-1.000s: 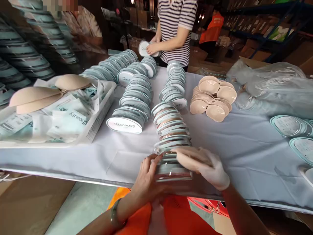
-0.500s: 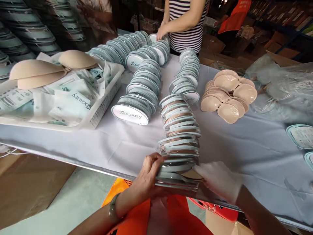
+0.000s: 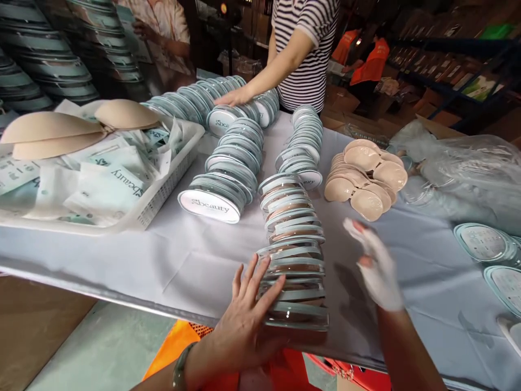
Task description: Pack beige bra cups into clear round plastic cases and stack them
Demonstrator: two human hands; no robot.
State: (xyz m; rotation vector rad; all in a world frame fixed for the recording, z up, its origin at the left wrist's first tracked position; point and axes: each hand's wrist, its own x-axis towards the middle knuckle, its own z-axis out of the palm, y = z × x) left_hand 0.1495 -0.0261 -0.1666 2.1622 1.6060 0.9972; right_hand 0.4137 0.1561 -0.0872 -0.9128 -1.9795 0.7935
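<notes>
My left hand [image 3: 248, 304] is open, its fingers spread against the left side of a row of clear oval cases [image 3: 293, 260] with pale green rims. Beige shapes show inside several of these cases. My right hand [image 3: 376, 266], in a white glove with bare fingertips, hovers to the right of the row. It holds nothing that I can see, and its fingers are stretched out, somewhat blurred. Beyond it lies a stack of beige bra cups [image 3: 362, 179], nearest to that hand but apart from it.
More rows of oval cases [image 3: 236, 157] labelled "beauty" stand at the middle and back. On the left, a white basket [image 3: 163, 198] holds packets and large beige cups. Clear plastic bags [image 3: 468, 168] lie right. Across the table, a person in a striped shirt [image 3: 309, 49] reaches over the cases.
My right hand has left the near end of the row and moved up and right. My left hand has spread its fingers. The person opposite has stretched an arm leftward over the cases.
</notes>
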